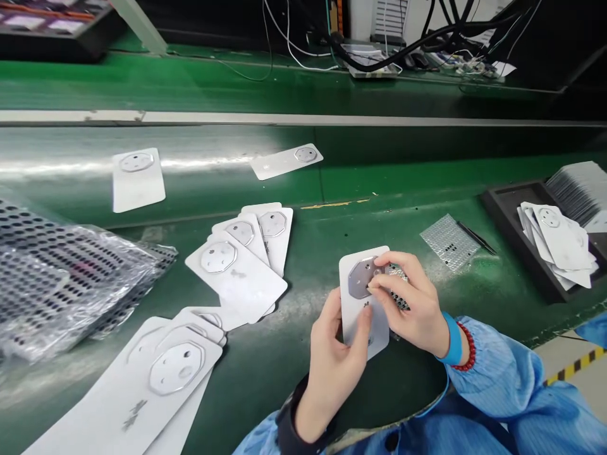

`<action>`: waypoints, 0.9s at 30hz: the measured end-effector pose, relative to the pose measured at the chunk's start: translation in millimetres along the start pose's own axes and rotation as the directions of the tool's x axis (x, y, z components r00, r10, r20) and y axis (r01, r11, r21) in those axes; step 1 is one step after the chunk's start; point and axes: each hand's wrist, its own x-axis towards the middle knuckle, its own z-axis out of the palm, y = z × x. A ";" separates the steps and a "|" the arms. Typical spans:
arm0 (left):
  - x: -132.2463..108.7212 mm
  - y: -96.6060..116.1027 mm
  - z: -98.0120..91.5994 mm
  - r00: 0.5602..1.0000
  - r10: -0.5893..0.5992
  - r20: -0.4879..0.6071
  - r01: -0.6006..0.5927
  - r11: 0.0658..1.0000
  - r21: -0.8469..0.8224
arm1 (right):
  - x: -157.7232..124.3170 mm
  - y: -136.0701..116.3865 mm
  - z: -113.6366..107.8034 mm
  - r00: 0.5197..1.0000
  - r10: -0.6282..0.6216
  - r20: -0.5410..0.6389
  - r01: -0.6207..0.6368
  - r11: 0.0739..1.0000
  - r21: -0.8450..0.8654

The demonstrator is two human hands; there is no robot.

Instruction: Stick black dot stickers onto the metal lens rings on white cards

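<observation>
My left hand [334, 363] is wrapped round the lower part of a white panel [353, 322], its thumb lying across the front. The panel is tilted up and carries a grey octagonal plate [359, 278] with small holes near its top. Fingers of my right hand [415, 306] are pinched together at the right side of that plate; whatever is between them is too small to make out. Partly hidden behind the right hand lies a sheet with small black dots [401, 297]. Further right are a clear sheet with several black bits [449, 243] and a thin dark tool [477, 237].
Similar white panels lie in a fanned pile [246, 284] and a nearer stack [118, 385] on the left. Bubble-like plastic packaging [71, 278] sits far left. A black tray [512, 234] with panels stands right. Two panels rest on the green belt [208, 183] beyond.
</observation>
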 end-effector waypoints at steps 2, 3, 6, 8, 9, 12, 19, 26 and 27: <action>-1.3 -0.4 -0.5 1.000 -0.006 -0.004 0.006 1.000 -0.016 | -4.6 0.2 0.9 0.996 -0.086 -0.010 0.086 0.995 -0.058; -1.7 -0.8 -0.9 1.000 -0.009 -0.007 0.008 1.000 -0.029 | -7.5 0.4 1.7 0.992 -0.124 -0.010 0.123 0.989 -0.086; -2.0 -1.7 -1.9 1.000 -0.006 -0.030 0.004 0.999 -0.054 | -15.2 1.3 3.6 0.985 -0.172 -0.015 0.168 0.975 -0.144; -1.6 -1.4 -2.0 0.999 0.007 -0.049 -0.009 0.999 -0.052 | -18.2 2.0 4.0 0.984 -0.178 -0.017 0.173 0.973 -0.155; -1.2 -1.0 -2.0 0.998 0.007 -0.058 -0.010 0.999 -0.052 | -18.9 2.2 3.8 0.983 -0.184 -0.019 0.179 0.972 -0.154; 0.4 0.6 -2.8 0.996 -0.025 -0.086 0.020 0.998 -0.065 | -18.4 1.8 2.2 0.982 -0.187 -0.012 0.185 0.978 -0.102; 1.4 0.3 -6.1 0.994 -0.049 -0.099 0.046 0.998 -0.036 | -19.5 0.8 -1.1 0.998 0.033 -0.047 -0.021 0.971 0.238; 3.3 2.7 -7.4 0.975 -0.192 -0.109 0.179 0.977 -0.118 | -24.1 3.2 8.4 0.913 0.336 0.230 -0.394 0.588 0.706; 5.1 2.6 -8.0 0.970 -0.230 -0.075 0.216 0.964 -0.154 | -23.9 2.9 9.1 0.903 0.354 0.243 -0.409 0.540 0.736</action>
